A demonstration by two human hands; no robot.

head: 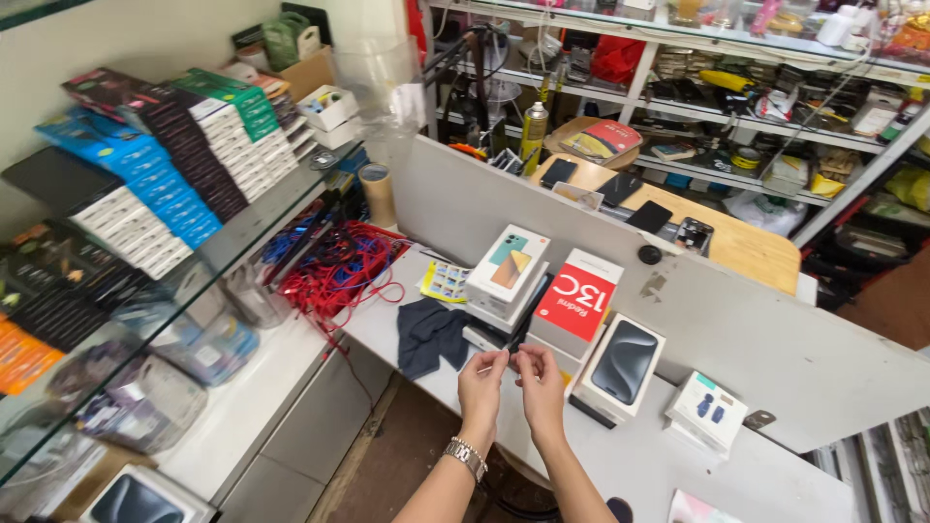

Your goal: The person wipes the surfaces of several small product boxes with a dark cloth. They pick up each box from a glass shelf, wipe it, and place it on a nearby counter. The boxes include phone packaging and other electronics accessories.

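Thin pale strip, small, kind unclear, pinched between both hands above counter edge, just in front of red phone box. Left hand, metal watch at wrist, fingertips closed on strip's left end; right hand nips right end. Dark folded cloth left of red box; white box picturing dark phone to its right; white box with green-and-yellow print behind-left. Risk, judged: strip slips from light fingertip hold, drops past counter edge to floor.
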